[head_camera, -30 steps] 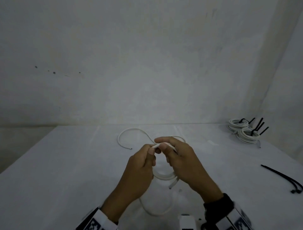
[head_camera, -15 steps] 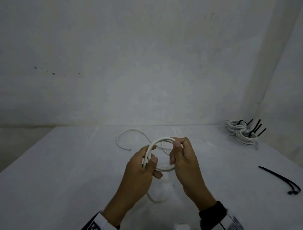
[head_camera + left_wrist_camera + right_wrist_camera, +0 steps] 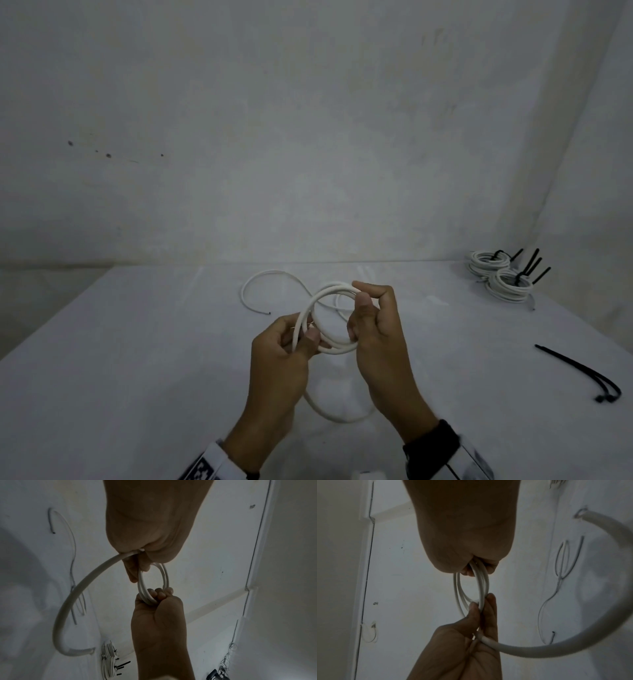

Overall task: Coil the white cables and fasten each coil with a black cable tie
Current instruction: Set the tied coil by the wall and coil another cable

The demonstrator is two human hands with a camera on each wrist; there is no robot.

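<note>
I hold a small upright coil of white cable (image 3: 323,301) between both hands above the white table (image 3: 137,359). My left hand (image 3: 306,337) pinches the coil's near left side with thumb and fingers. My right hand (image 3: 364,301) grips its right side, thumb over the turns. In the left wrist view the coil (image 3: 165,577) runs from my left fingers down to my right hand (image 3: 159,615). A slack loop of the cable (image 3: 337,416) hangs below the hands. Its loose tail (image 3: 260,274) lies on the table behind. Black cable ties (image 3: 582,371) lie at the right.
Two finished white coils (image 3: 488,262) (image 3: 510,289) with black ties sticking up sit at the table's back right corner. A bare wall stands close behind the table. The table's left edge falls away at the left.
One second ago both hands pinched a single stretch of cable. Since then they have wound it into an upright ring of turns, and the slack loop below has shortened.
</note>
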